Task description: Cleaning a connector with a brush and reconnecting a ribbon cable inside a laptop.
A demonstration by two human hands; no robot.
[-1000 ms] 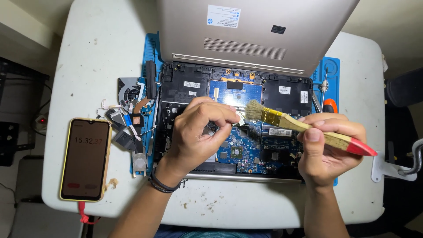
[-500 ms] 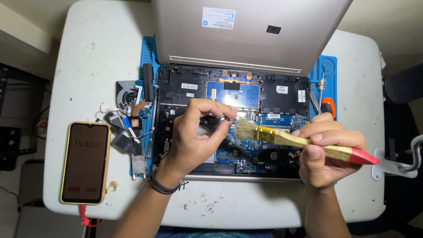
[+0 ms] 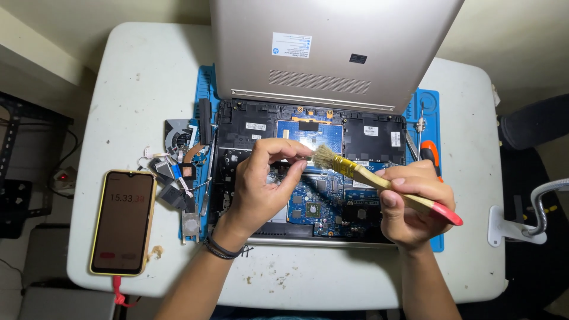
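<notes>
An opened laptop [image 3: 367, 139] lies on a blue work mat [image 3: 428, 102], its blue circuit board [image 3: 323, 204] exposed. My right hand [image 3: 412, 204] grips a paintbrush [image 3: 379, 181] with a yellow handle and red end. The bristles rest just above the board's middle, next to my left fingertips. My left hand [image 3: 261, 184] hovers over the board with thumb and fingers pinched on a small pale part that I cannot make out. A dark band sits on my left wrist.
A phone [image 3: 122, 222] with a timer screen lies at the table's left front. Removed parts, a fan [image 3: 178, 135] and cables are piled left of the laptop. An orange-handled tool [image 3: 431, 151] rests on the mat at right. The raised lid [image 3: 332, 47] leans over the back. A white clamp [image 3: 510, 228] grips the table's right edge.
The brush has swung from right of my left hand down and then up again, bristles now nearer my fingertips. My left hand stays pinched over the board.
</notes>
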